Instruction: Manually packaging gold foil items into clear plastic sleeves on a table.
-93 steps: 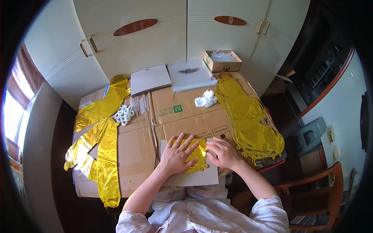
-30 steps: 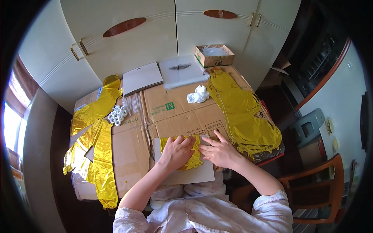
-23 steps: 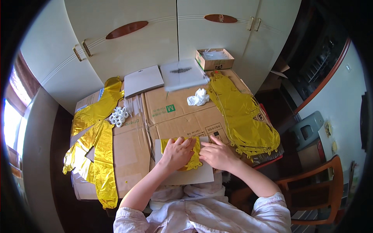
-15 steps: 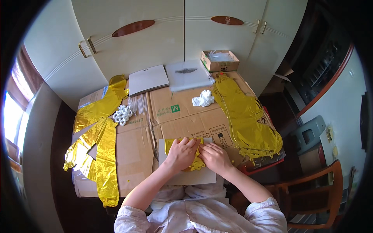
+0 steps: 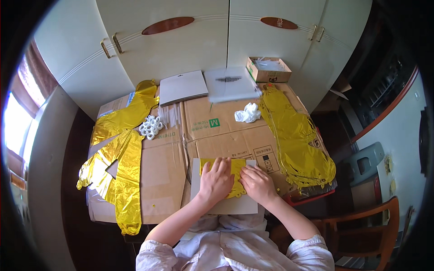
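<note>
A folded gold foil balloon point(image 5: 238, 170) lies on a pale grey card point(image 5: 226, 207) at the near edge of the cardboard-covered table. My left hand point(image 5: 217, 181) rests on the foil, palm down, its fingers stretched forward and slightly apart. At the foil's right side is my right hand point(image 5: 257, 184), with its fingers bent together and the tips on the foil's edge. What lies under the left palm is hidden.
Flat gold foil balloons lie at the left point(image 5: 128, 176) and in a right-hand stack point(image 5: 294, 135). Farther back are white rings point(image 5: 151, 127), clear straws point(image 5: 170, 116), a white crumpled bundle point(image 5: 248, 113), grey cards point(image 5: 184, 88), clear plastic bags point(image 5: 230, 86) and an open box point(image 5: 269, 71).
My hands have moved apart: the left fingers have straightened over the foil, and the right hand has shifted to its right edge. More foil shows between them. The whole view has shifted slightly.
</note>
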Tool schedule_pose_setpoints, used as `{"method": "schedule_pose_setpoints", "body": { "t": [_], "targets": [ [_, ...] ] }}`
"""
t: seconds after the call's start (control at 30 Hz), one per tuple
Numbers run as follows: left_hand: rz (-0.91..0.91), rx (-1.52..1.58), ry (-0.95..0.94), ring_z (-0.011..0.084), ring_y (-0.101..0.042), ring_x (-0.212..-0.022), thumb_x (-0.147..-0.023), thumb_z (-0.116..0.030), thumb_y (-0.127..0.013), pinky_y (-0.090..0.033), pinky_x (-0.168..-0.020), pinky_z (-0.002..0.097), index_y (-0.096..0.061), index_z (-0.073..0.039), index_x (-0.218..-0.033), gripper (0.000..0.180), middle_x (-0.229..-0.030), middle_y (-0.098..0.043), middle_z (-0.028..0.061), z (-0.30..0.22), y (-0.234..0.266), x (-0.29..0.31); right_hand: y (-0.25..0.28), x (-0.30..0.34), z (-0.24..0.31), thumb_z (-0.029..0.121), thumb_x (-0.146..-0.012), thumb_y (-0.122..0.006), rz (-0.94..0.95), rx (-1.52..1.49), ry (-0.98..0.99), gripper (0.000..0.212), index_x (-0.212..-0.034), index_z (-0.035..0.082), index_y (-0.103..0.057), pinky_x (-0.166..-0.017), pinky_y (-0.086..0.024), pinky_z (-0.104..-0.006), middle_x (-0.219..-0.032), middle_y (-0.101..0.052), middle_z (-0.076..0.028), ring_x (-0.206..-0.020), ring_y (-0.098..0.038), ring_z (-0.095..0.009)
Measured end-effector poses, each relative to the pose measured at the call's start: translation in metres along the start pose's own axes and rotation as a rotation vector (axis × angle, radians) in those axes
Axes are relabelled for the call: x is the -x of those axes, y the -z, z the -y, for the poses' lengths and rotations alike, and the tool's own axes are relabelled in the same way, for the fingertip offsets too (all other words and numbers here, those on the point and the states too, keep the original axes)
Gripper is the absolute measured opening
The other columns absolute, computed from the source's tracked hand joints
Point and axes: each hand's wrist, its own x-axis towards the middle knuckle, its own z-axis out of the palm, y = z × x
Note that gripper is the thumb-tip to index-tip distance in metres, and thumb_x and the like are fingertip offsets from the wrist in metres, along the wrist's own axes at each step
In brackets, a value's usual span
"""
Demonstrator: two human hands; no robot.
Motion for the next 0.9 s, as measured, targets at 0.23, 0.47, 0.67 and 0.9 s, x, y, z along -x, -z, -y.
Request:
{"method": "schedule_pose_setpoints", "body": {
  "t": [0.23,0.47,0.67,0.9],
  "targets": [
    [0.137,-0.030,0.171,0.0468,-0.036,-0.133,-0.090,-0.046,-0.051,-0.030,-0.108,0.0554,-0.045,-0.005,-0.140,0.065,-0.141,-0.040,0.0302,0.005,0.005,0.025,-0.001,0.003,0.000,0.015,-0.081,-0.070,0.001,0.007,-0.017,0.023,-0.098,0.000,-0.069,-0.096,-0.049,-0.0408,-0.106,-0.068,-0.012,-0.104,-0.065,-0.026],
    [0.239,-0.069,0.214,0.0454,-0.030,-0.137,-0.089,-0.056,-0.050,-0.023,-0.109,0.0614,-0.045,-0.013,-0.142,0.069,-0.141,-0.037,0.0335,0.005,0.022,0.023,-0.002,0.004,-0.001,0.016,-0.081,-0.070,-0.011,0.026,-0.003,0.025,-0.099,0.000,-0.068,-0.096,-0.049,-0.0400,-0.106,-0.068,-0.012,-0.104,-0.065,-0.026],
    [0.216,0.010,-0.205,0.0340,-0.031,-0.139,-0.092,-0.039,-0.054,-0.025,-0.113,0.0514,-0.050,-0.011,-0.137,0.053,-0.146,-0.040,0.0177,0.038,0.024,-0.006,0.001,0.001,0.000,0.016,-0.080,-0.071,0.022,0.036,-0.010,0.023,-0.098,0.002,-0.070,-0.096,-0.050,-0.0384,-0.108,-0.068,-0.010,-0.105,-0.064,-0.024],
    [0.362,0.237,-0.468,0.0256,-0.028,-0.143,-0.097,-0.034,-0.044,-0.020,-0.117,0.0443,-0.041,-0.011,-0.143,0.051,-0.153,-0.034,0.0048,0.059,0.004,-0.020,-0.003,0.006,-0.003,0.020,-0.083,-0.068,0.034,0.019,0.007,0.029,-0.103,0.000,-0.067,-0.099,-0.046,-0.0385,-0.110,-0.067,-0.011,-0.111,-0.061,-0.025]
  ]
}}
